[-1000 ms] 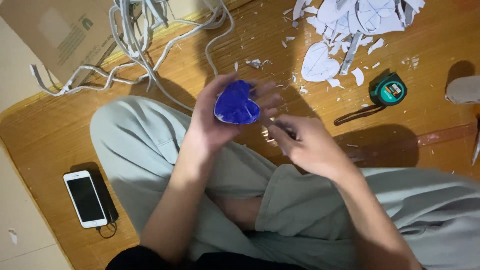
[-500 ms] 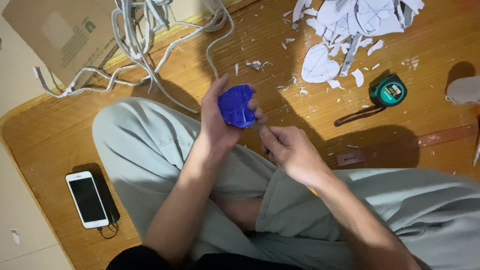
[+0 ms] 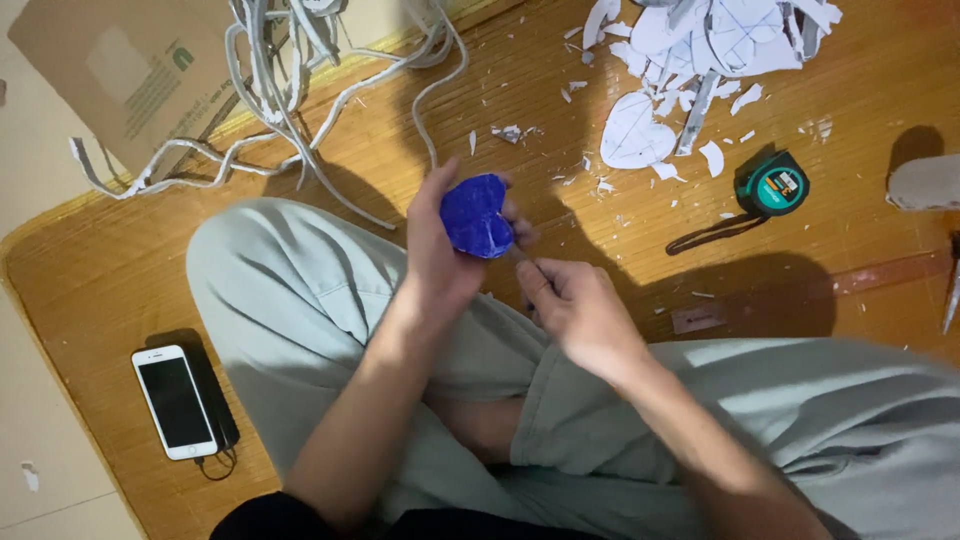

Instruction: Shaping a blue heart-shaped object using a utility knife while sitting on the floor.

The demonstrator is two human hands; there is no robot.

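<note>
Blue heart-shaped piece (image 3: 477,215), head view: I logged it gripped in the left hand (image 3: 440,250) above the lap, turned more edge-on than a second earlier. Right hand (image 3: 575,310) was closed on a thin tool I couldn't identify, its tip now meeting the piece's lower edge; trimming looked underway. White scraps (image 3: 700,60) and tape measure (image 3: 772,185) lay on the floor (image 3: 850,240).

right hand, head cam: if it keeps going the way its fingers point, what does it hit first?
Probably the blue heart-shaped piece in the left hand. The right hand points up-left at its lower edge, with only a small gap between; depth is unclear from one view.
</note>
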